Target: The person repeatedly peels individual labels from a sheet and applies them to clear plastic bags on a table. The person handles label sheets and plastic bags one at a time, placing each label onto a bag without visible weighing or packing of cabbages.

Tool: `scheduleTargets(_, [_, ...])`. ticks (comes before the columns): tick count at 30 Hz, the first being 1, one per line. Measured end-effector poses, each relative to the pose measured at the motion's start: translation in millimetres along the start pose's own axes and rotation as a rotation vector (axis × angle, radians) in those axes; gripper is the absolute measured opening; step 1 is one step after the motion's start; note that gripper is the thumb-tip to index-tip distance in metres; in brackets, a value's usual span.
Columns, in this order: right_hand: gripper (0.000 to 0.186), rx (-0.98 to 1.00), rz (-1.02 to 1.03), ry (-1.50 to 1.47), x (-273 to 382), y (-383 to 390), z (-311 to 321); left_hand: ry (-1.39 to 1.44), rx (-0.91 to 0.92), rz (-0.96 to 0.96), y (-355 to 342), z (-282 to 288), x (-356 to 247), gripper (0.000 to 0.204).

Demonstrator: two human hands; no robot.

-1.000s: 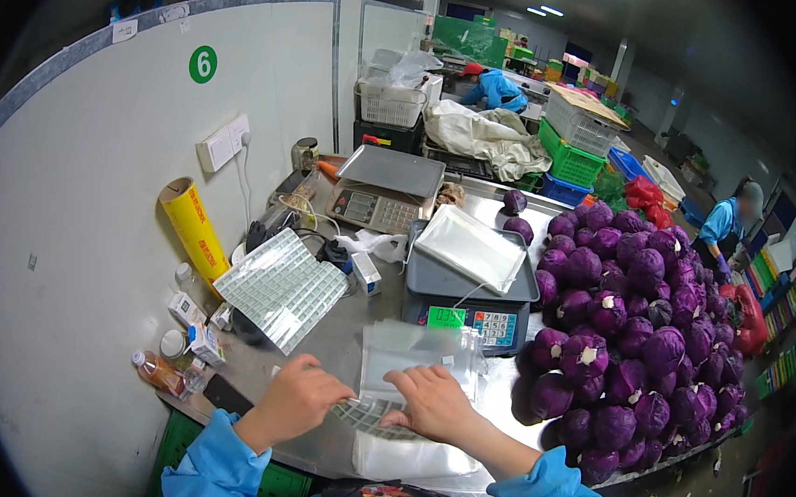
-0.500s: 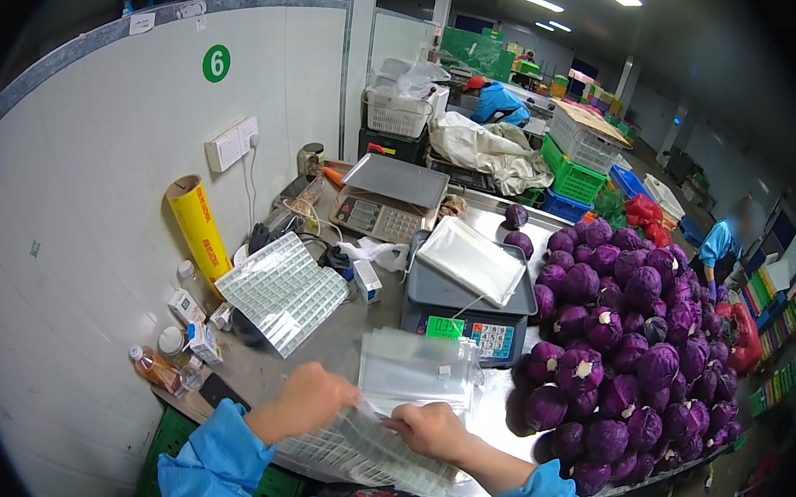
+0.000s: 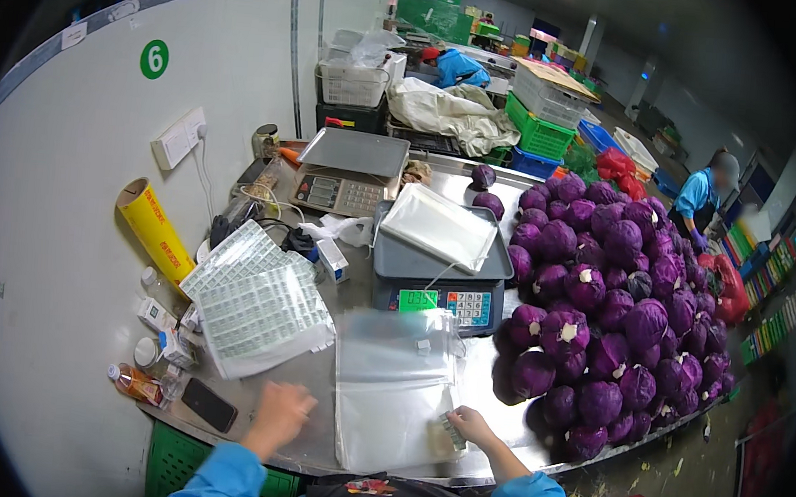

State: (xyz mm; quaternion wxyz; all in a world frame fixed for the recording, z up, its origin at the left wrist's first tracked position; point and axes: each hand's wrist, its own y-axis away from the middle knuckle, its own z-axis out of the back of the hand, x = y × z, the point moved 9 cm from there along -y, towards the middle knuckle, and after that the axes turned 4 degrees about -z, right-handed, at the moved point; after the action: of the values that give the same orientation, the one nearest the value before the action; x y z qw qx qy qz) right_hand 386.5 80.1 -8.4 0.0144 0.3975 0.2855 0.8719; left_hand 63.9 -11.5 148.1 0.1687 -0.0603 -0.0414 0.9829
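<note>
My right hand (image 3: pixel 474 429) pinches a small strip of labels (image 3: pixel 452 431) over the lower right corner of clear plastic bags (image 3: pixel 385 416), which lie flat in front of me. Left of the bags, my left hand (image 3: pixel 280 417) hovers low over the metal table, its fingers smeared by motion. Just beyond it, printed label sheets (image 3: pixel 266 318) lie overlapping. A digital scale (image 3: pixel 385 290) stands behind the bags, its display lit green, with a stack of clear bags (image 3: pixel 442 229) on its pan.
Purple cabbages (image 3: pixel 609 302) are heaped on the right side of the table. At the left are a phone (image 3: pixel 209 405), a drink bottle (image 3: pixel 135 383) and a yellow tube (image 3: pixel 158 234) by the white wall. A second scale (image 3: pixel 348 174) stands farther back. Co-workers are in the background.
The label sheet that was between my hands now lies on the other sheet at the left. My hands have moved apart, and a small label strip shows in my right hand.
</note>
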Motion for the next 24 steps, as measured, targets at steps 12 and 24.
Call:
scheduleTargets(12, [0.042,-0.232,-0.105,0.152,-34,-36,51,1.117,-0.224,0.515,1,-167,2,0.005])
scheduleTargets(24, [0.046,-0.151,-0.053,0.406,4,-36,35,0.685,0.223,0.057,-15,-160,-51,0.006])
